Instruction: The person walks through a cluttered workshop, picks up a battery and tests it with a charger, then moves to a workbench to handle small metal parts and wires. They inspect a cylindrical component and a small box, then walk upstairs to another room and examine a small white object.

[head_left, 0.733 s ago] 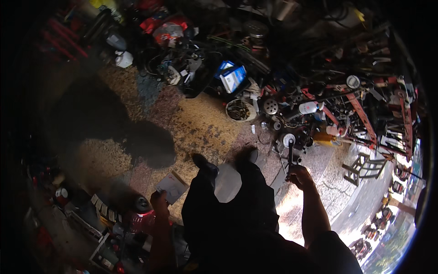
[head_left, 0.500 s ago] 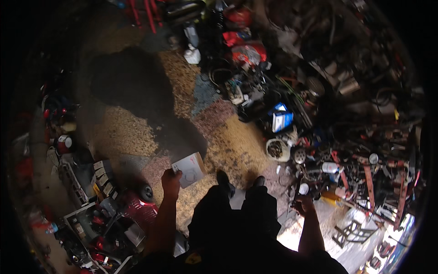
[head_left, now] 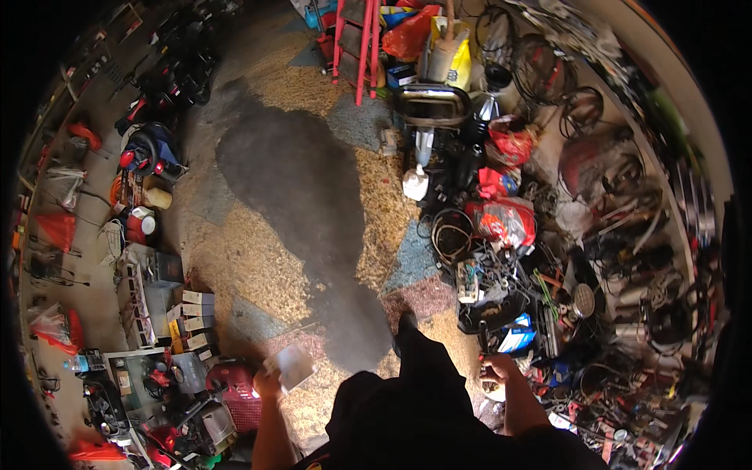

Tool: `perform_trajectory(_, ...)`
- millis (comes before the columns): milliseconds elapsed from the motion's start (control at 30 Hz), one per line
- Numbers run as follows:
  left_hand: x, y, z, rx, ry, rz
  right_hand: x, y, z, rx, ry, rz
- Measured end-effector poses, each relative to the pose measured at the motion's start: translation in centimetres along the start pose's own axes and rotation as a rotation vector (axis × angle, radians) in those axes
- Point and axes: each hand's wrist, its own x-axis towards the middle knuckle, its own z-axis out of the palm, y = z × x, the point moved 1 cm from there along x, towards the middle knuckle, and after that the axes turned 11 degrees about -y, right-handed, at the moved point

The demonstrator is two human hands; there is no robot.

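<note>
In my left hand point(head_left: 267, 383), closed on one edge, is a flat pale card point(head_left: 294, 366), held out over the stone floor and blurred by motion. My right hand point(head_left: 501, 370) is closed round a slim dark-handled tool point(head_left: 483, 335) that points up and forward; its exact kind does not show. This hand is just left of the heaped parts, near a blue and white box point(head_left: 517, 334). One dark shoe point(head_left: 406, 321) shows ahead of my body.
Along the right runs a pile of tools, cables and metal parts, with a red bag point(head_left: 505, 221) in it. A red ladder point(head_left: 360, 43) stands ahead. At left are several small boxes point(head_left: 197, 309) and a dark red ribbed casing point(head_left: 235, 384). A dark stain point(head_left: 294, 172) spreads over the floor.
My view has swung up and forward, bringing the ladder and left-hand shelves into sight. One foot has stepped ahead. Both hands keep what they hold.
</note>
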Motion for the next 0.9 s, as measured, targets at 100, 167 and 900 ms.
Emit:
perform_trajectory(100, 0.5, -2.6, -4.2, 0.184, 0.177, -0.3, 2.0, -11.6, 4.9, -0.209, 0.006, -0.013)
perform_trajectory(167, 1.1, -4.5, -4.9, 0.024, 0.216, -0.404, 3.5, -19.1, 8.2, -0.269, -0.048, -0.074)
perform_trajectory(900, 65.8, 31.6, -10.7, 0.003, 0.216, -0.048, 22.1, -53.4, 34.6, -0.152, 0.021, 0.141)
